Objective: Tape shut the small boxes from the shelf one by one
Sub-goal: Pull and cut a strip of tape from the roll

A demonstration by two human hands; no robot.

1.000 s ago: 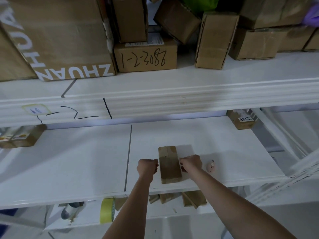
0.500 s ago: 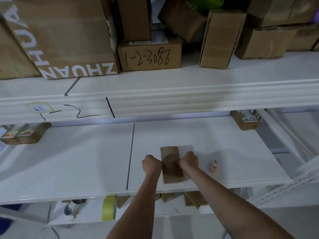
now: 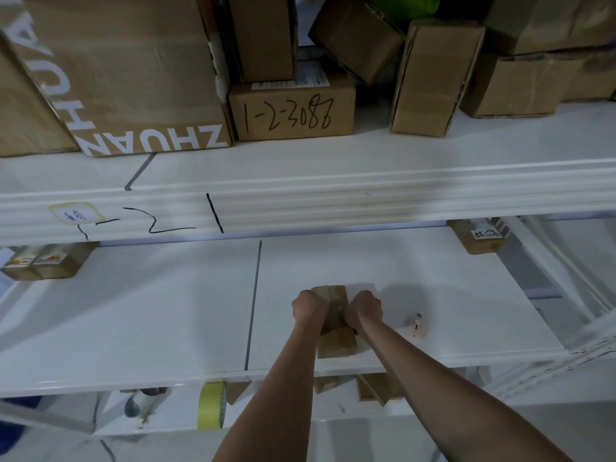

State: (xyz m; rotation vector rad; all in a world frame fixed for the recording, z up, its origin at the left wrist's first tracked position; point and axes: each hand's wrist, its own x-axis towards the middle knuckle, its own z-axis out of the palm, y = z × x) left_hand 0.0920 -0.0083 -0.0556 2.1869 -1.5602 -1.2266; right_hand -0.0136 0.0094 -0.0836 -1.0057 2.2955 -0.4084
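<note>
A small, long cardboard box [image 3: 336, 345] lies on the white middle shelf [image 3: 166, 321], near its front edge. My left hand [image 3: 308, 310] is curled against the box's left side and top. From the right, my right hand [image 3: 364, 311] is curled over its top, the knuckles almost meeting the left hand's. Both fists cover the middle of the box, so the fingertips and the flap seam under them are hidden. The far end and the near end of the box stick out past my hands.
A small pink object [image 3: 416, 325] lies on the shelf right of the box. Small boxes sit at the shelf's far left [image 3: 43, 263] and far right [image 3: 475, 238]. Several larger cartons [image 3: 291, 110] crowd the upper shelf. A yellow tape roll [image 3: 211, 405] stands on the shelf below.
Both hands have closed in from the box's sides onto its top, until they nearly touch. The box has stayed in place.
</note>
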